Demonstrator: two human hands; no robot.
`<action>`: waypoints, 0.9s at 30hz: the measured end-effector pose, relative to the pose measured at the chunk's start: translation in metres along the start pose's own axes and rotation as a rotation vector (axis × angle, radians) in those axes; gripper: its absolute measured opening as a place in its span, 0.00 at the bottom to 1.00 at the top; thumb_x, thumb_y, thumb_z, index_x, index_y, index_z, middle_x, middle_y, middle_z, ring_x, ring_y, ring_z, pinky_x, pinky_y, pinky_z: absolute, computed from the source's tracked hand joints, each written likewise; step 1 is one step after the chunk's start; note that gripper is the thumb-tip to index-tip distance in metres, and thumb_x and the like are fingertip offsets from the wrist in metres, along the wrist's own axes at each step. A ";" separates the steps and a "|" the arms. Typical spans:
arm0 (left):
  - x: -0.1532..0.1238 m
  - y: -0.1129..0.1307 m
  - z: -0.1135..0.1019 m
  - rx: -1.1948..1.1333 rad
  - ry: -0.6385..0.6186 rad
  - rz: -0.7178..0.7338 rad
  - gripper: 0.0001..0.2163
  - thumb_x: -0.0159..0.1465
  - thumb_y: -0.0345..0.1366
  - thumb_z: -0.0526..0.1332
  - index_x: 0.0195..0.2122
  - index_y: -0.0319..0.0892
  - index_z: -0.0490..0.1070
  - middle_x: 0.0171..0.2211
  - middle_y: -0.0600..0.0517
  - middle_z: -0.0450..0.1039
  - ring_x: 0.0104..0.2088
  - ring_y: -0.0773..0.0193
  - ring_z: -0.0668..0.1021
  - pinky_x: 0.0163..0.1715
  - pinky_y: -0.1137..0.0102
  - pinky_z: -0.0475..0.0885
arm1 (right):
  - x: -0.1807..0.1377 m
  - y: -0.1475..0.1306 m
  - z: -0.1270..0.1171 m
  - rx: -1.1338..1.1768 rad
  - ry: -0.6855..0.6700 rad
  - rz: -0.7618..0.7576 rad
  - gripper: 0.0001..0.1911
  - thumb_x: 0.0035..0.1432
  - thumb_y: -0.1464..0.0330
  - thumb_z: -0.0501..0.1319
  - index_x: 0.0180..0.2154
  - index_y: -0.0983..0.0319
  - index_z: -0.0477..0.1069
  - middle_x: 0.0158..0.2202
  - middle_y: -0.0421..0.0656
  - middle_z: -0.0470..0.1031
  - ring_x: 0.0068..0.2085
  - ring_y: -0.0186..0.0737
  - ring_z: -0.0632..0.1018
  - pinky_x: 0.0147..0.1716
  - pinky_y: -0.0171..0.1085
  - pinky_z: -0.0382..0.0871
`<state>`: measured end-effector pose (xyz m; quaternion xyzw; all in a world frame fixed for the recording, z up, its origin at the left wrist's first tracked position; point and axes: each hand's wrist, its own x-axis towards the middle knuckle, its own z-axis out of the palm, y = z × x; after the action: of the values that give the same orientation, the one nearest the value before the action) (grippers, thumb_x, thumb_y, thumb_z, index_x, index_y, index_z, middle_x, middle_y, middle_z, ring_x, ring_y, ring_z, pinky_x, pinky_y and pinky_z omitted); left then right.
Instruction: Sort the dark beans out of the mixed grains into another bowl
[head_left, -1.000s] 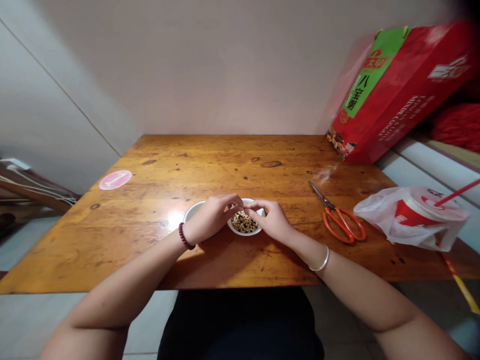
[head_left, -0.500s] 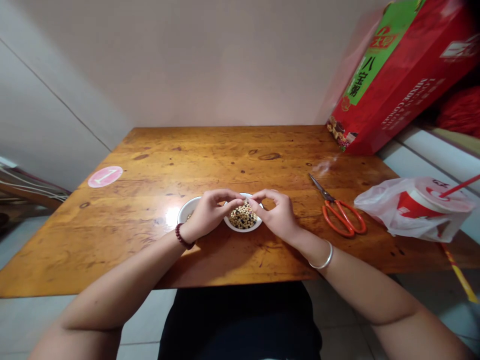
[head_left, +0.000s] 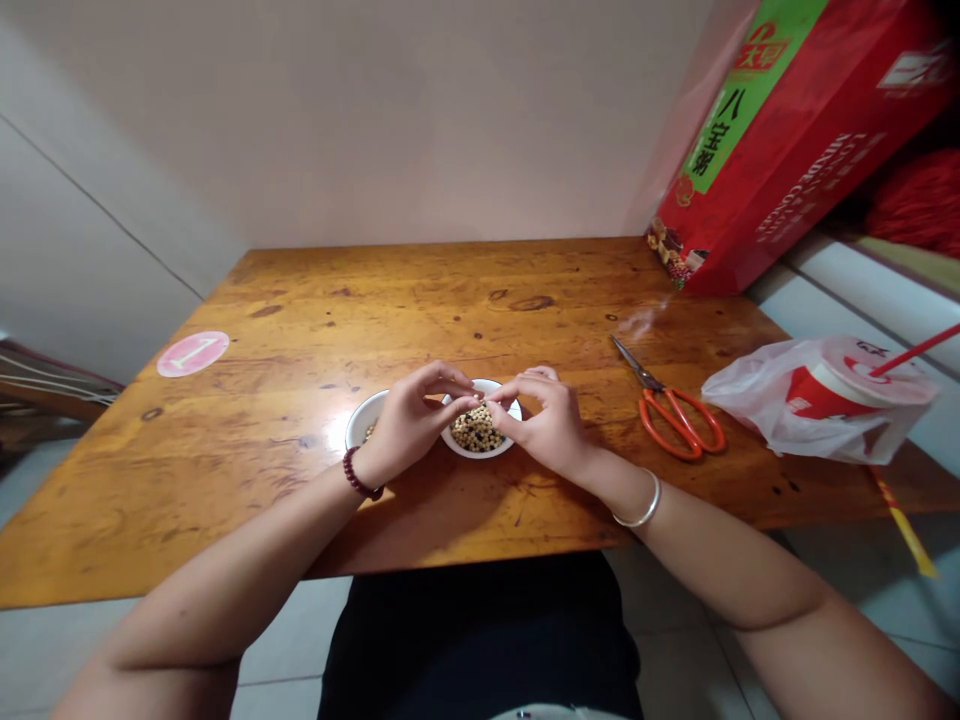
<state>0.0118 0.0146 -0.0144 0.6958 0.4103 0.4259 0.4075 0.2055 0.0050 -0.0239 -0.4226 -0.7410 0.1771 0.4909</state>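
Note:
A small white bowl [head_left: 504, 446] full of pale and dark beans sits on the wooden table [head_left: 465, 310], near its front edge. Beside it on the left stands a second white bowl [head_left: 358, 423], mostly hidden by my wrist. My left hand [head_left: 409, 425] hovers over the bean bowl's left rim with thumb and forefinger pinched together. My right hand [head_left: 549, 425] is at the right rim, its fingers also pinched. What either pinch holds is too small to make out. The two fingertips nearly meet above the beans.
Orange-handled scissors [head_left: 675, 415] lie to the right of the bowls. Farther right is a red cup with a straw in a plastic bag [head_left: 814, 398]. A red and green box [head_left: 787, 130] leans at the back right corner. A pink round sticker [head_left: 193, 353] marks the table's left side.
Both hands rose slightly from flat over the bowl into pinches above the beans. The view shifted a little, so the table sits higher in frame.

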 end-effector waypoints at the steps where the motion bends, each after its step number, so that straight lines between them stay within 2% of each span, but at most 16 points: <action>1: 0.000 0.000 0.000 0.009 0.001 0.006 0.14 0.59 0.44 0.69 0.38 0.40 0.72 0.37 0.47 0.80 0.40 0.62 0.83 0.38 0.71 0.80 | 0.000 0.000 0.000 0.004 -0.005 -0.002 0.05 0.55 0.67 0.66 0.27 0.57 0.76 0.25 0.36 0.79 0.29 0.37 0.77 0.45 0.43 0.63; 8: 0.001 -0.001 -0.001 0.043 0.005 0.019 0.14 0.60 0.44 0.69 0.41 0.41 0.72 0.38 0.47 0.81 0.40 0.62 0.83 0.37 0.71 0.79 | -0.002 0.001 0.000 0.012 -0.019 0.006 0.06 0.56 0.67 0.65 0.27 0.56 0.76 0.25 0.36 0.79 0.29 0.37 0.77 0.46 0.43 0.63; 15: -0.001 0.002 -0.003 0.213 0.000 0.078 0.10 0.62 0.44 0.66 0.35 0.42 0.78 0.34 0.50 0.81 0.35 0.66 0.80 0.34 0.73 0.76 | -0.001 0.002 0.001 0.039 -0.042 0.063 0.04 0.54 0.67 0.66 0.27 0.57 0.77 0.27 0.38 0.81 0.31 0.38 0.78 0.46 0.44 0.65; 21: 0.004 0.004 -0.008 0.125 -0.069 -0.021 0.14 0.64 0.47 0.64 0.37 0.41 0.79 0.33 0.49 0.80 0.29 0.67 0.78 0.27 0.74 0.73 | 0.000 0.007 0.006 0.299 -0.105 0.244 0.07 0.57 0.64 0.65 0.32 0.59 0.79 0.33 0.42 0.83 0.35 0.39 0.81 0.38 0.39 0.73; 27: 0.006 0.004 -0.009 0.159 -0.093 -0.011 0.14 0.64 0.46 0.64 0.41 0.40 0.75 0.36 0.49 0.78 0.37 0.65 0.79 0.34 0.73 0.74 | 0.000 0.012 0.013 0.442 -0.173 0.313 0.09 0.57 0.62 0.65 0.32 0.61 0.79 0.33 0.43 0.83 0.35 0.39 0.82 0.39 0.37 0.75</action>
<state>0.0060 0.0207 -0.0065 0.7428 0.4269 0.3571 0.3721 0.1994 0.0137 -0.0379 -0.3978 -0.6493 0.4436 0.4726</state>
